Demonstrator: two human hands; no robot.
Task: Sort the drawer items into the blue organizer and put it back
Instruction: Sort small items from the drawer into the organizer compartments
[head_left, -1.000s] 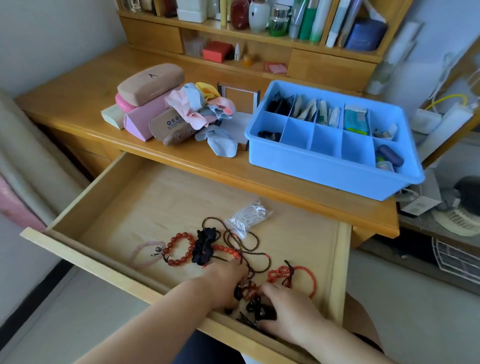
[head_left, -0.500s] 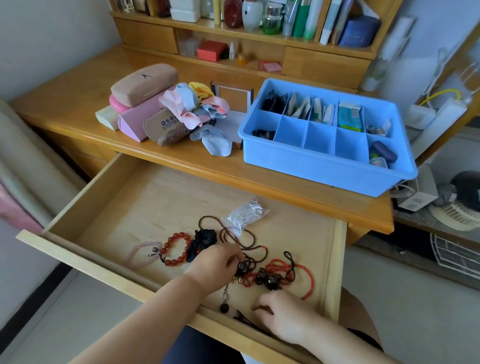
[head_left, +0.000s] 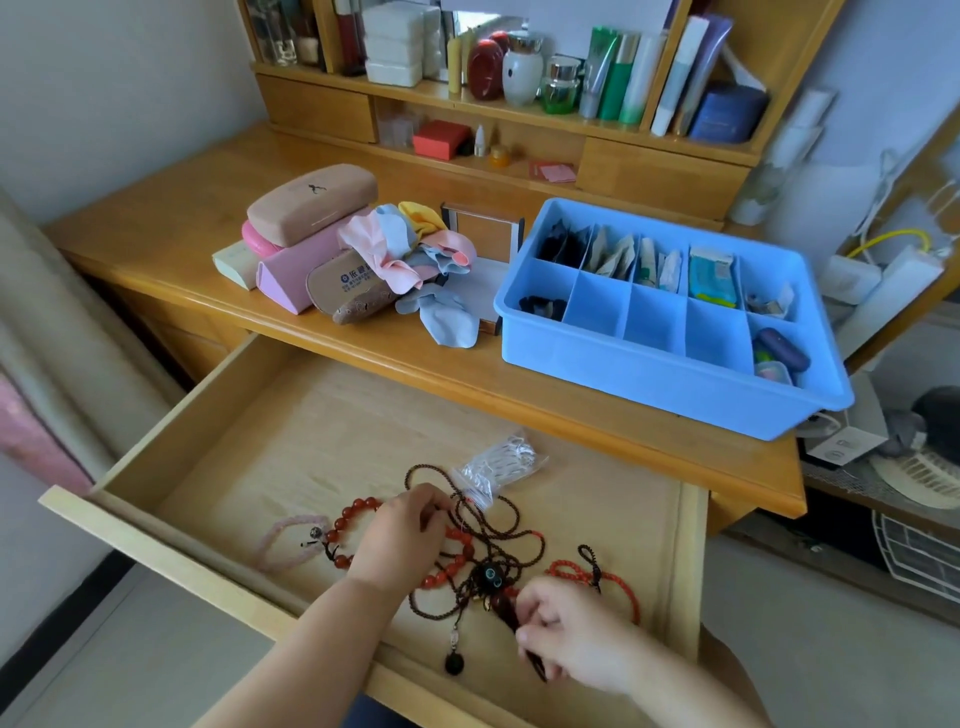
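The blue organizer sits up on the desk, over toward the right end, not in the drawer. Its long side runs roughly along the desk's front edge, skewed a bit so the right end comes nearer the edge. It's a light blue plastic tray with a rolled rim, split into two rows of compartments. The back row is packed with dark bits, paper packets and a teal pack; in the front row there's something black in the leftmost slot, the middle ones look bare, and the rightmost holds a dark purple case.

Below it the drawer is pulled wide open, pale wood bottom. Near its front there's a tangle of jewellery: a red bead bracelet, a pale pink bracelet to its left, a long string of small brown beads looping all over, and an orange-red bracelet on the right. A clear plastic bag with something white inside lies just behind the pile.

Left hand is down on the tangle, fingers curled in and pinching at the brown strand near the red beads. Right hand is at the drawer's front, fingers bunched and pinching a dark thin piece, can't make out what exactly.

Left of the organizer there's a heap of glasses cases and pastel cloths.
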